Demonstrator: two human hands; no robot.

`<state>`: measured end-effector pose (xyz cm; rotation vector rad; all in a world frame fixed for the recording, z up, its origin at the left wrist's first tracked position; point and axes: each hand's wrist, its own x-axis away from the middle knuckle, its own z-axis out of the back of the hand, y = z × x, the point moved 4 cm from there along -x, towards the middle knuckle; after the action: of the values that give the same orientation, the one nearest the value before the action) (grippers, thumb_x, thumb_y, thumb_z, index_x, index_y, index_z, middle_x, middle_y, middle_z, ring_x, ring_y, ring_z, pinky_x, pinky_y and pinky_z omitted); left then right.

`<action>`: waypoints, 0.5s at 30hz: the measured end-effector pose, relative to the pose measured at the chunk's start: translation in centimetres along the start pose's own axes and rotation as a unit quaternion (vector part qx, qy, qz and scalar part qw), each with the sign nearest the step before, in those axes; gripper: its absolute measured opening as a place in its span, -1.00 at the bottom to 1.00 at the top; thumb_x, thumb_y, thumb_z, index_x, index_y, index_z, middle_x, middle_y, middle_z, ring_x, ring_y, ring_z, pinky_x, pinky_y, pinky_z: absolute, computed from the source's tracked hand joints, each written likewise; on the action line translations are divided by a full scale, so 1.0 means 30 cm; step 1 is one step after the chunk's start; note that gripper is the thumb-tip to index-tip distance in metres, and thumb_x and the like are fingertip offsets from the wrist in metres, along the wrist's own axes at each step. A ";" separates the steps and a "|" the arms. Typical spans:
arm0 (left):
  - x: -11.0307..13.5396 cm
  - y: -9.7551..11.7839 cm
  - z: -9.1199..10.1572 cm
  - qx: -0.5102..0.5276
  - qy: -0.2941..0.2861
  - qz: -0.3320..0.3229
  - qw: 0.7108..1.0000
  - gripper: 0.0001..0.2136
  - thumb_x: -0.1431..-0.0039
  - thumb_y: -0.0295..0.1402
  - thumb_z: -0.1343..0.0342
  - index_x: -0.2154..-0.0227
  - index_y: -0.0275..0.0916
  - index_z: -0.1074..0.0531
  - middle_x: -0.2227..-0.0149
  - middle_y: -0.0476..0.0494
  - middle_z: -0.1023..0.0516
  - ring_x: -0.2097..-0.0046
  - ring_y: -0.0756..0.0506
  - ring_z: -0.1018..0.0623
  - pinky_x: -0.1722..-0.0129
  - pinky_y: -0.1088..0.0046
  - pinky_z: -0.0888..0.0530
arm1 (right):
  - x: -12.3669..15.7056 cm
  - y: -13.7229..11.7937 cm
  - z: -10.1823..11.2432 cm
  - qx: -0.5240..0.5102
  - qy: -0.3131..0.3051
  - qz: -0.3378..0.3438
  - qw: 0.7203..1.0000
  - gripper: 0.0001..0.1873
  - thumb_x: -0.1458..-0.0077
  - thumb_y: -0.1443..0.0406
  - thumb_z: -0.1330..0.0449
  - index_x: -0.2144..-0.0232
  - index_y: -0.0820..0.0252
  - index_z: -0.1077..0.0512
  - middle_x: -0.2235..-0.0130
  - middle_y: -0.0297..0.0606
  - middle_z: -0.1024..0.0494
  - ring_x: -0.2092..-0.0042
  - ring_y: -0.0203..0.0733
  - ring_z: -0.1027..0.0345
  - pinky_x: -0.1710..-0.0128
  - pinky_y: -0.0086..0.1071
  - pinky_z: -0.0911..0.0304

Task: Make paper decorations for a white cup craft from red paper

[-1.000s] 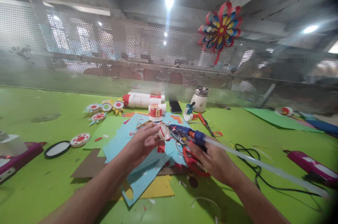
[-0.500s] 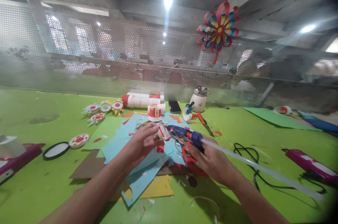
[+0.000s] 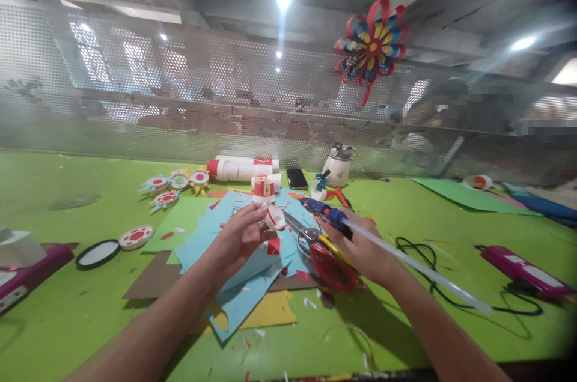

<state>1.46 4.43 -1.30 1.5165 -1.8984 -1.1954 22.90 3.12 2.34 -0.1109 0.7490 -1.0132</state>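
Observation:
My left hand [image 3: 238, 236] pinches a small curved white paper-cup piece [image 3: 274, 218] with red markings between thumb and fingers. In my right hand [image 3: 363, 250] is a blue hot glue gun [image 3: 322, 209], its nozzle pointing up and left, apart from the white piece. A long clear glue stick [image 3: 415, 259] sticks out of the gun's back. Below the gun lie red-handled scissors [image 3: 336, 268], their blades toward the cup piece. Light blue paper sheets [image 3: 250, 289] with scraps spread under both hands.
Paper cups [image 3: 264, 188], a phone [image 3: 296, 178], a flask [image 3: 337, 167] and an orange cutter [image 3: 343, 197] stand or lie behind. Decorated discs [image 3: 136, 237] and a black ring [image 3: 97, 254] are left. A black cable [image 3: 419, 253] runs to a purple power strip [image 3: 523, 271] at right.
My right hand has drawn the glue gun up and right, away from the cup piece, uncovering more of the scissors. My left hand still holds the piece in nearly the same place.

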 end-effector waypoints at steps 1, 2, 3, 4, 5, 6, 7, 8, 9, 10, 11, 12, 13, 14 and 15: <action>0.000 0.003 0.003 0.000 0.008 -0.004 1.000 -0.82 -0.13 -0.32 -0.11 0.25 -0.31 -0.45 0.25 -0.16 -0.48 0.26 -0.03 -0.48 0.28 0.46 -0.42 | -0.007 0.009 -0.003 0.017 -0.004 0.013 1.000 -0.75 -0.15 0.18 -0.07 0.27 0.25 -0.41 0.30 -0.15 -0.49 0.28 -0.12 -0.37 0.25 -0.29 -0.28; 0.001 0.007 0.006 0.000 0.018 -0.010 1.000 -0.81 -0.12 -0.31 -0.12 0.26 -0.31 -0.45 0.24 -0.18 -0.49 0.24 -0.04 -0.49 0.27 0.46 -0.42 | -0.014 0.022 -0.010 0.038 -0.014 0.024 0.999 -0.77 -0.11 0.22 -0.10 0.27 0.27 -0.41 0.29 -0.14 -0.49 0.27 -0.11 -0.37 0.24 -0.28 -0.28; 0.001 0.010 0.010 0.003 0.030 -0.016 0.999 -0.80 -0.12 -0.30 -0.12 0.26 -0.32 -0.46 0.24 -0.19 -0.50 0.23 -0.05 -0.50 0.26 0.46 -0.42 | -0.018 0.037 -0.023 0.064 -0.037 0.033 0.997 -0.78 -0.08 0.25 -0.12 0.26 0.28 -0.43 0.29 -0.13 -0.48 0.25 -0.10 -0.36 0.22 -0.25 -0.27; 0.002 0.013 0.014 0.005 0.039 -0.023 0.999 -0.79 -0.10 -0.29 -0.13 0.27 -0.32 -0.46 0.24 -0.19 -0.51 0.23 -0.06 -0.50 0.25 0.45 -0.42 | -0.020 0.057 -0.038 0.095 -0.064 0.036 0.993 -0.79 -0.05 0.30 -0.12 0.27 0.29 -0.44 0.30 -0.11 -0.46 0.25 -0.08 -0.35 0.21 -0.23 -0.27; 0.001 0.015 0.016 0.007 0.040 -0.031 0.999 -0.79 -0.10 -0.28 -0.14 0.28 -0.32 -0.47 0.25 -0.20 -0.52 0.23 -0.06 -0.51 0.24 0.44 -0.42 | -0.021 0.081 -0.055 0.122 -0.092 0.033 0.988 -0.79 -0.02 0.33 -0.12 0.27 0.30 -0.45 0.30 -0.10 -0.45 0.24 -0.06 -0.35 0.20 -0.21 -0.27; 0.001 0.017 0.019 0.010 0.041 -0.040 0.998 -0.80 -0.09 -0.27 -0.14 0.32 -0.32 -0.47 0.27 -0.19 -0.52 0.25 -0.06 -0.51 0.25 0.43 -0.42 | -0.020 0.106 -0.072 0.142 -0.119 0.031 0.982 -0.78 0.00 0.34 -0.12 0.27 0.31 -0.46 0.28 -0.09 -0.45 0.23 -0.05 -0.34 0.19 -0.20 -0.27; -0.001 0.020 0.024 0.012 0.045 -0.051 0.998 -0.80 -0.08 -0.27 -0.15 0.32 -0.32 -0.47 0.27 -0.20 -0.53 0.26 -0.06 -0.51 0.26 0.44 -0.42 | -0.018 0.131 -0.087 0.155 -0.147 0.031 0.976 -0.75 0.01 0.35 -0.13 0.24 0.31 -0.47 0.24 -0.06 -0.45 0.20 -0.03 -0.35 0.16 -0.18 -0.27; -0.003 0.019 0.028 0.013 0.045 -0.053 0.997 -0.79 -0.08 -0.26 -0.15 0.31 -0.32 -0.47 0.26 -0.21 -0.53 0.25 -0.06 -0.52 0.27 0.44 -0.42 | -0.016 0.154 -0.098 0.164 -0.170 0.029 0.971 -0.71 0.02 0.33 -0.15 0.21 0.32 -0.47 0.21 -0.04 -0.45 0.18 -0.01 -0.35 0.14 -0.16 -0.27; -0.006 0.018 0.032 0.013 0.042 -0.053 0.998 -0.78 -0.07 -0.25 -0.15 0.30 -0.32 -0.47 0.26 -0.22 -0.54 0.25 -0.07 -0.52 0.28 0.44 -0.42 | -0.015 0.171 -0.102 0.166 -0.193 0.030 0.967 -0.66 0.02 0.30 -0.16 0.16 0.30 -0.47 0.16 -0.02 -0.45 0.15 0.01 -0.35 0.12 -0.15 -0.27; -0.009 0.015 0.036 0.011 0.040 -0.053 0.998 -0.77 -0.08 -0.25 -0.15 0.29 -0.33 -0.47 0.27 -0.23 -0.54 0.26 -0.07 -0.52 0.28 0.44 -0.42 | -0.016 0.180 -0.099 0.169 -0.212 0.034 0.962 -0.61 0.03 0.26 -0.18 0.11 0.29 -0.46 0.12 -0.01 -0.45 0.12 0.03 -0.36 0.11 -0.14 -0.27; -0.013 0.012 0.040 0.011 0.041 -0.052 0.998 -0.76 -0.07 -0.24 -0.15 0.29 -0.33 -0.47 0.27 -0.24 -0.54 0.27 -0.06 -0.53 0.28 0.44 -0.42 | -0.020 0.177 -0.087 0.172 -0.222 0.040 0.959 -0.58 0.03 0.23 -0.19 0.09 0.27 -0.45 0.10 -0.01 -0.45 0.09 0.05 -0.35 0.09 -0.13 -0.26; -0.017 0.006 0.046 0.012 0.048 -0.049 0.998 -0.75 -0.07 -0.24 -0.15 0.29 -0.34 -0.47 0.28 -0.25 -0.54 0.28 -0.06 -0.53 0.28 0.44 -0.42 | -0.028 0.161 -0.067 0.176 -0.221 0.048 0.958 -0.58 0.01 0.22 -0.17 0.08 0.26 -0.46 0.08 -0.01 -0.46 0.08 0.06 -0.35 0.09 -0.13 -0.26; -0.021 -0.002 0.054 0.015 0.060 -0.043 0.997 -0.75 -0.06 -0.23 -0.16 0.30 -0.34 -0.47 0.29 -0.24 -0.54 0.29 -0.06 -0.53 0.28 0.44 -0.42 | -0.042 0.129 -0.042 0.183 -0.210 0.056 0.959 -0.61 -0.01 0.23 -0.15 0.10 0.26 -0.47 0.09 -0.01 -0.47 0.08 0.06 -0.36 0.10 -0.13 -0.26; -0.027 -0.014 0.063 0.020 0.075 -0.035 0.996 -0.76 -0.05 -0.24 -0.17 0.32 -0.34 -0.47 0.31 -0.23 -0.54 0.31 -0.06 -0.53 0.28 0.44 -0.42 | -0.062 0.080 -0.015 0.187 -0.187 0.069 0.962 -0.65 -0.05 0.25 -0.10 0.12 0.26 -0.48 0.11 -0.01 -0.49 0.10 0.04 -0.37 0.11 -0.14 -0.25; -0.032 -0.029 0.072 0.025 0.090 -0.023 0.995 -0.76 -0.03 -0.24 -0.19 0.34 -0.34 -0.47 0.34 -0.22 -0.54 0.33 -0.06 -0.53 0.30 0.44 -0.42 | -0.086 0.017 0.007 0.188 -0.157 0.084 0.966 -0.69 -0.07 0.28 -0.06 0.19 0.28 -0.50 0.17 -0.01 -0.52 0.16 0.01 -0.39 0.17 -0.17 -0.25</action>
<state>0.59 6.06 -3.00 1.6420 -1.7958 -1.0009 22.60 5.42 3.62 0.1190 0.2643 -0.9309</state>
